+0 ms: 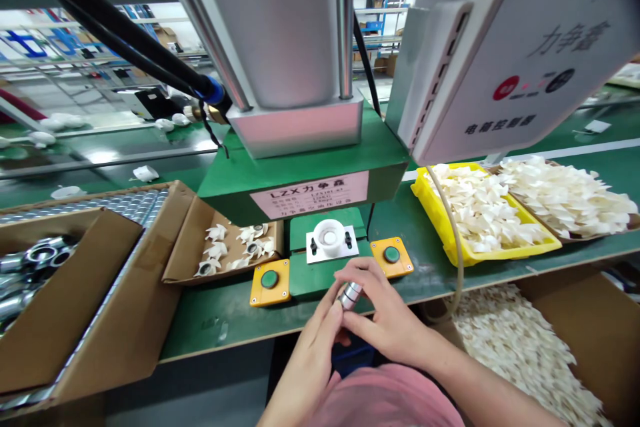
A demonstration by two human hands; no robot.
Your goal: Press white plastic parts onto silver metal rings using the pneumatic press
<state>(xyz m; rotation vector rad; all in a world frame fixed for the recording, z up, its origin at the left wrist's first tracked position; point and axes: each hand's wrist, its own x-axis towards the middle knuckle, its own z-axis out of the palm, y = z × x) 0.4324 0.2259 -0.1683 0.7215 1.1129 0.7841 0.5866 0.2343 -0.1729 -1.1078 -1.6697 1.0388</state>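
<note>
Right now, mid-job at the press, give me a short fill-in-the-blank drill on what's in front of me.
1. Both hands, left hand and right hand, hold a small ____ cylinder.
2. The white ring sits on the press fixture between two ____ push buttons.
3. The white blade parts right of the press fill a ____ tray.

Missing words: metal; green; yellow

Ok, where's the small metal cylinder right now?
In the head view the metal cylinder is low and centre, pinched between the left hand and right hand, just in front of the press between the two green buttons.
</note>
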